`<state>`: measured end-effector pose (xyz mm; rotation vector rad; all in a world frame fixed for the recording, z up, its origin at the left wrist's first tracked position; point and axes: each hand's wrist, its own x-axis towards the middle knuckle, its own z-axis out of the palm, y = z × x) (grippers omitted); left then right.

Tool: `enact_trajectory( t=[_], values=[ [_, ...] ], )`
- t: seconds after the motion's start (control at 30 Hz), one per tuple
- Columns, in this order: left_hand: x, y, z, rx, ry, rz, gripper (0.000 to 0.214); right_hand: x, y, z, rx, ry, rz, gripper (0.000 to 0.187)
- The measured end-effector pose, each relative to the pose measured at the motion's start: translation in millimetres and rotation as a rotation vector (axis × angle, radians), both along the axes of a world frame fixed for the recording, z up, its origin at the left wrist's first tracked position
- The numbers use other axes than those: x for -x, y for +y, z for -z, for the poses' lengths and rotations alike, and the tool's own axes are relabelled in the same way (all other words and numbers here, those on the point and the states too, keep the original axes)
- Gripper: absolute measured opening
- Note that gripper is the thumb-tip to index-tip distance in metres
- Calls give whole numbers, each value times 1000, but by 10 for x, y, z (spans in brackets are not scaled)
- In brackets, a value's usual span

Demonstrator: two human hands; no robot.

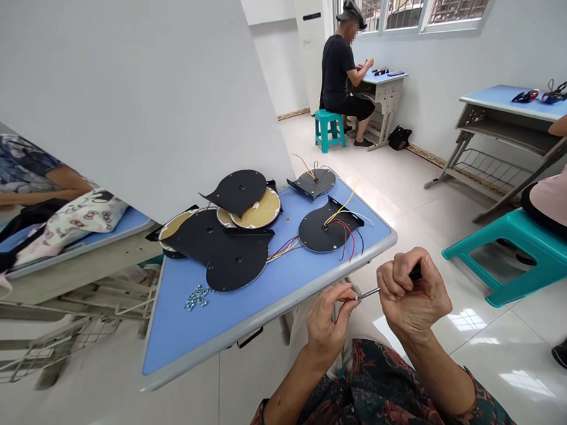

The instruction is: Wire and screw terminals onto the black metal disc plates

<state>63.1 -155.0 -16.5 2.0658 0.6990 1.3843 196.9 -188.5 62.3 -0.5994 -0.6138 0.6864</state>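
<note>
In front of my lap, my right hand (413, 294) is wrapped round the dark handle of a screwdriver (371, 292), its thin metal shaft pointing left. My left hand (328, 320) pinches a small screw (357, 298) against the screwdriver's tip. Both hands are off the front edge of a blue desk (213, 334). Close beyond them on the desk lies a black round plate (329, 232) with yellow, white, red and black wires. Loose silver screws (197, 297) form a small pile at the desk's left.
More black plates (238, 261) and tan discs (261, 210) overlap on the desk's left. Another wired plate (315, 183) lies at its back. A pale partition (156, 99) rises behind. A green stool (524, 252) with a seated person stands right; another person (340, 72) works farther off.
</note>
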Motion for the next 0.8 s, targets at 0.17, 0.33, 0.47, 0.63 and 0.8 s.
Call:
enact_trajectory(
  t=[0.17, 0.33, 0.47, 0.63, 0.8],
  values=[
    [-1, 4, 2, -130, 2, 4, 27, 47, -25, 15, -14, -14, 27, 34],
    [-19, -8, 11, -206, 27, -16, 28, 112, -57, 61, -48, -58, 89, 33],
    [-33, -28, 28, -86, -11, -18, 27, 102, -64, 102, -90, -92, 17, 33],
    [-77, -72, 79, 90, -43, -9, 13, 51, -17, 124, -9, -14, 38, 33],
    [-135, -66, 87, 210, -54, 0, 12, -114, -4, 124, 163, -150, -40, 34]
  ],
)
